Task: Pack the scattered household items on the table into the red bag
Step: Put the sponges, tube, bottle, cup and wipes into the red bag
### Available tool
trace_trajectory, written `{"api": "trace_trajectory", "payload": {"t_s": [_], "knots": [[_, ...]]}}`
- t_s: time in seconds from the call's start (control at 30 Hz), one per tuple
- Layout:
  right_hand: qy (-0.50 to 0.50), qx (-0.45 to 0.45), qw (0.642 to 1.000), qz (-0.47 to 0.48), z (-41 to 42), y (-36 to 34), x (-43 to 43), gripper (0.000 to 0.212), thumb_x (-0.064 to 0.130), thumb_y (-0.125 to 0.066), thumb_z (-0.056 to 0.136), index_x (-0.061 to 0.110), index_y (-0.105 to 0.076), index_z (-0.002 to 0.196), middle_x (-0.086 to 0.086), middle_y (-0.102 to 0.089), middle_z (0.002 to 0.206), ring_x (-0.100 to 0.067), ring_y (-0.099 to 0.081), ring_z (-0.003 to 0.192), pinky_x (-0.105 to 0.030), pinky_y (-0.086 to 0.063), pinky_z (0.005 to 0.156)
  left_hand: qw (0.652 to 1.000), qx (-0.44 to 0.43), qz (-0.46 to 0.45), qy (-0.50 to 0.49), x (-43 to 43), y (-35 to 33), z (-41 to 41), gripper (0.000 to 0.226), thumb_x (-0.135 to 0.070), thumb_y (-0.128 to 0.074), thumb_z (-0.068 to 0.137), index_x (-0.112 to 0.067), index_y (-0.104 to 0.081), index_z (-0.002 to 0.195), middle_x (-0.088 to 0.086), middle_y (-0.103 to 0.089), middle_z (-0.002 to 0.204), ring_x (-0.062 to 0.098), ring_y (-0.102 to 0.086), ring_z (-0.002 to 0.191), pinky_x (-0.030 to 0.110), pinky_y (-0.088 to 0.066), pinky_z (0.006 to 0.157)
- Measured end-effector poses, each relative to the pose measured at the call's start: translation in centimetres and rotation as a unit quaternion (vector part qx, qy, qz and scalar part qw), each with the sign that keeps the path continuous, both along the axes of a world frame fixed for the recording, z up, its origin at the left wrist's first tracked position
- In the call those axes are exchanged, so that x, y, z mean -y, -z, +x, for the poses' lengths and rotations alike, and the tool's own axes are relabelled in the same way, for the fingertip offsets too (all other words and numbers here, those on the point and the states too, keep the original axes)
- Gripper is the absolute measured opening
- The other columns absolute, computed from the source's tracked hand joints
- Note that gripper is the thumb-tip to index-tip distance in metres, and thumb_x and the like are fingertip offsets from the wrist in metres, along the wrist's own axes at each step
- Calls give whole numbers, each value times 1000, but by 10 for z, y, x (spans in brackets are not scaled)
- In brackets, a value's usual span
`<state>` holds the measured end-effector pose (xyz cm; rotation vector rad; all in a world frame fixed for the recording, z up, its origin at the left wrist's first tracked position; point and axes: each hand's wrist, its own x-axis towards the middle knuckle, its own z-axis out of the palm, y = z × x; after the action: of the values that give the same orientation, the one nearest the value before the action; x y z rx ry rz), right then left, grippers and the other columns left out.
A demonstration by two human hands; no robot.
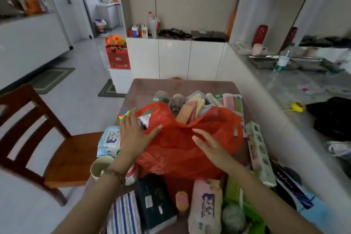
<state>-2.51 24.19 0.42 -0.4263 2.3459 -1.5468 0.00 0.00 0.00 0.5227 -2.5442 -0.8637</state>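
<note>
Wet-wipe packs [109, 141], a mug [99, 166] and a long box [259, 153] crowd the crumpled red bag [182, 150]; both hands' grip spread flat, left hand [133, 135], right hand [212, 146].

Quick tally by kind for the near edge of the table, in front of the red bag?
Wipes packs: 1
Striped cloths: 1
Dark books: 1
Small pink-orange blocks: 1
Green balls: 1
Total: 5
Both hands rest open on the red bag.

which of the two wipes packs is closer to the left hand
The blue wipes pack at the table's left edge, right beside the left hand. The pink wipes pack lies nearer the camera, below the red bag.
</note>
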Motion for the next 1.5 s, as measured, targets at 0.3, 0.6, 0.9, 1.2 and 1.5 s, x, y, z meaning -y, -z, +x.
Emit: {"api": "trace_trajectory", "payload": {"t_s": [0.3,0.6,0.9,1.2,1.5], "knots": [[19,44,992,117,-6,62,8,60,89,-33,67,48,-62,100,19,-66,110,-10,-51,120,-43,-26,115,995,58,31,74,29,0,-41,76,-77,-48,69,-29,-35,126,6,-59,121,29,-61,101,50,-52,85],[39,-4,999,-9,-94,0,10,27,32,-54,92,20,-61,115,14,-62,110,11,-56,97,1,-40,78,946,156,35,282,11,-31,-118,90,-38,-77,72,-20,-27,145,5,-45,141,24,-46,128,39,-40,106],[157,172,971,-53,-265,69,35,45,39,-74,75,13,-66,111,-12,-69,115,-25,-64,105,-39,-49,95,967,188,1,174,41,6,-187,25,-24,-72,80,-12,-66,102,7,-67,97,23,-63,88,30,-49,79],[374,323,869,-31,-293,127,90,109,25,-75,77,5,6,148,-22,-32,146,-35,-39,132,-39,-41,98,977,92,160,111,52,23,-198,14,-22,-61,89,-8,-59,87,-4,-73,67,29,-70,75,42,-55,76],[254,207,934,-145,-275,68,94,50,29,-70,80,7,-55,122,-4,-63,121,-23,-60,103,-35,-49,86,967,42,230,102,65,26,-179,20,-21,-57,91,-1,-58,90,-7,-70,72,-5,-64,62,18,-46,68]]}}
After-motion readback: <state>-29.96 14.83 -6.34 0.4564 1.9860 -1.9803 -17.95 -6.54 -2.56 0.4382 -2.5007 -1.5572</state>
